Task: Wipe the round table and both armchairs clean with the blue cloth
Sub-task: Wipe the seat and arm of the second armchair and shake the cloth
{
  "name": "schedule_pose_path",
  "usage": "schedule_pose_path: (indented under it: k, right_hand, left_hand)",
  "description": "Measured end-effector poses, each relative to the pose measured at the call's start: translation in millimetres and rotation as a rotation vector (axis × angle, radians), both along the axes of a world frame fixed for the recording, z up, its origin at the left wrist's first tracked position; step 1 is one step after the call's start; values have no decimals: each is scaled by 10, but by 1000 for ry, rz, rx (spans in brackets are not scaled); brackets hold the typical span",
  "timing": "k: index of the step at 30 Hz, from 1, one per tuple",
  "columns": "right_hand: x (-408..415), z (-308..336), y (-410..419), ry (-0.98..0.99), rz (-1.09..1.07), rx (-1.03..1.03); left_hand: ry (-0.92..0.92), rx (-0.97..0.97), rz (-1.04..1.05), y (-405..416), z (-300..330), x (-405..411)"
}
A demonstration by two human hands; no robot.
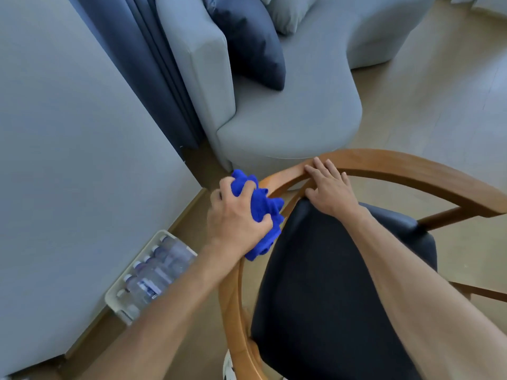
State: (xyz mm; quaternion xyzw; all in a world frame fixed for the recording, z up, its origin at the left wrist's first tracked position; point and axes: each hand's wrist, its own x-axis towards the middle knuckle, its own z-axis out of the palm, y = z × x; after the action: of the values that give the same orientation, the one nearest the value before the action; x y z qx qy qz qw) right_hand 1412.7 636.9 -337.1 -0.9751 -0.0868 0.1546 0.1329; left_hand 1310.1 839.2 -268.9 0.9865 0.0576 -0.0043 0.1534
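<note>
My left hand has its fingers curled tight round the blue cloth, pressing it on the armchair rail's outer edge. My right hand lies flat on the rail just beside, fingers straight. Beyond the fingertips sits a grey sofa, bare floor to their right.

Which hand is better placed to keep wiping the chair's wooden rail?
Left. The left hand already grips the blue cloth against the wooden rail, while the right hand lies flat on it, clothless.
</note>
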Motion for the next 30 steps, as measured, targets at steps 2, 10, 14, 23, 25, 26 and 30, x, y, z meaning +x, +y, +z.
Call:
schedule_pose_path:
  k: [2, 10, 14, 23, 25, 26, 30]
  right_hand:
    - [-17, 32, 79, 16, -45, 27]
    - [-99, 111, 260, 39, -77, -43]
    - [-190, 177, 357, 73, -100, -29]
    - [-589, 310, 627, 57, -141, 295]
    - [-675, 293, 679, 71, -163, 334]
    - [-727, 287, 706, 76, -174, 355]
    - [-1067, 317, 777, 96, -248, 475]
  left_hand:
    - [-147, -13, 72, 38, -79, -603]
    - [-251, -95, 263, -128, -228, -800]
    - [-200, -79, 273, -194, -100, -320]
    - [71, -360, 523, -330, -463, -2096]
    - [120, -403, 586, -412, -492, -2175]
    - [122, -405, 611, -419, -484, -2112]
    - [90, -354, 707, -451, -360, -1743]
